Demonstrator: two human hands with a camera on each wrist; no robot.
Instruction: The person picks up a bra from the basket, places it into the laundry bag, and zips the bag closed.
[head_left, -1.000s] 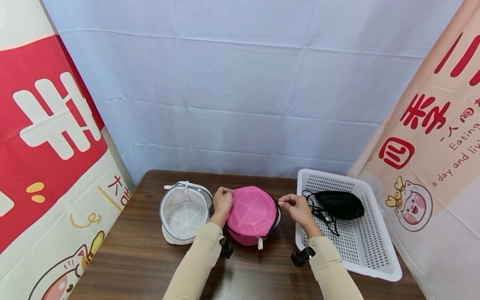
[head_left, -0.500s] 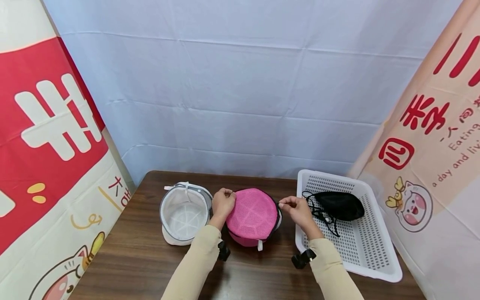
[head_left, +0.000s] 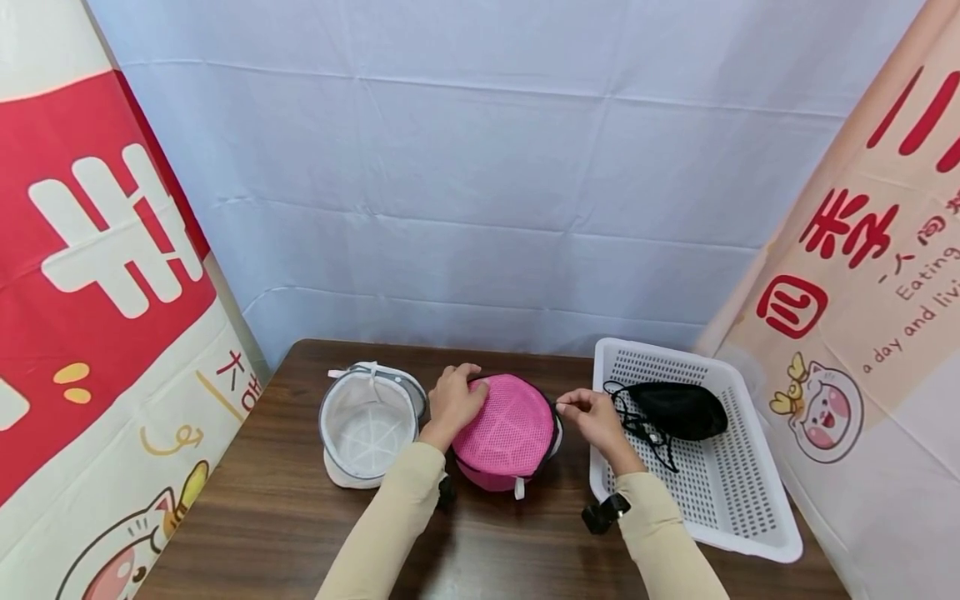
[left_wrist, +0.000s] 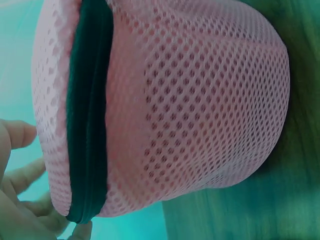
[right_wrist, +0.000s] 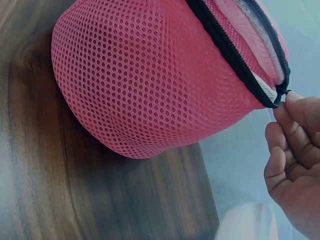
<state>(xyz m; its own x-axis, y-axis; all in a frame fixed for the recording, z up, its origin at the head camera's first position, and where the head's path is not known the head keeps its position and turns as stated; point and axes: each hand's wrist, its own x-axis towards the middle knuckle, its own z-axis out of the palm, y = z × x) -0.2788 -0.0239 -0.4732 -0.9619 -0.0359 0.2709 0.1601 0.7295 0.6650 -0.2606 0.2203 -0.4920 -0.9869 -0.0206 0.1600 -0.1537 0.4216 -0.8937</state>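
Observation:
A pink mesh laundry bag [head_left: 504, 425] with a black zipper stands on the table between both hands. In the right wrist view its zipper [right_wrist: 240, 62] gapes and something whitish shows inside. My right hand [head_left: 592, 418] pinches the small zipper pull [right_wrist: 285, 92] at the bag's right side. My left hand [head_left: 453, 400] holds the bag's far left rim, its thumb [left_wrist: 20, 134] against the lid and other fingers near the zipper band; some fingertips are hidden. To the left, a white mesh bag [head_left: 372, 437] with a grey rim stands with its lid folded back.
At the right, a white perforated basket [head_left: 731, 500] holds a black soft item [head_left: 682, 408] with thin black cords. The brown table [head_left: 517, 558] ends at a pale curtain [head_left: 480, 208] behind. Printed cloths hang at both sides.
My left hand has shifted slightly along the rim, its fingers reaching farther back and the thumb coming over the lid. The right hand stays at the zipper pull, nearly still.

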